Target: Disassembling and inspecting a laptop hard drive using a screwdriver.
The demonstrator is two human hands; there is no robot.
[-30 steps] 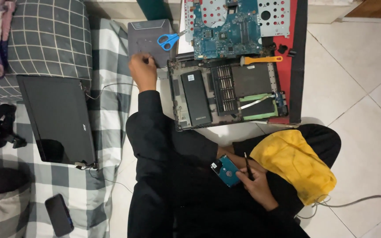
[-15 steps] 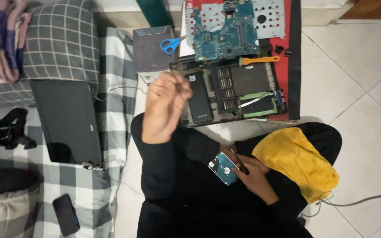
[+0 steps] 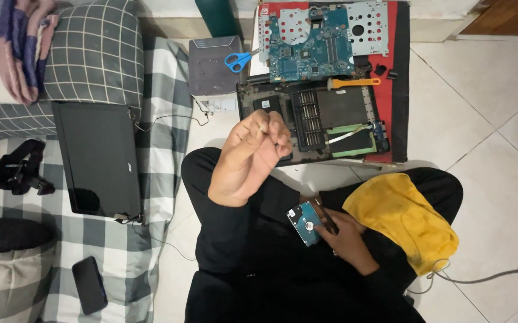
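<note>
My left hand (image 3: pixel 248 160) is raised close to the camera, above my lap. Its fingertips are pinched together on what looks like a tiny pale piece, too small to identify. My right hand (image 3: pixel 347 240) rests low on my lap and holds a small hard drive (image 3: pixel 304 222) with its blue circuit side up. A thin dark tool (image 3: pixel 328 218) is held against the drive by the same hand. Beyond my knees, the opened laptop base (image 3: pixel 330 119) lies on a red mat (image 3: pixel 400 72).
A blue motherboard (image 3: pixel 310 42), blue-handled scissors (image 3: pixel 238 60) on a grey box (image 3: pixel 211 81) and an orange pry tool (image 3: pixel 354 82) lie by the base. A yellow cloth (image 3: pixel 405 221) covers my right knee. At left, a checked mattress holds a laptop screen panel (image 3: pixel 97 158) and phone (image 3: pixel 89 285).
My left hand left the laptop base near the scissors and rose toward the camera, fingers closing into a pinch. The right hand stayed on my lap with the drive.
</note>
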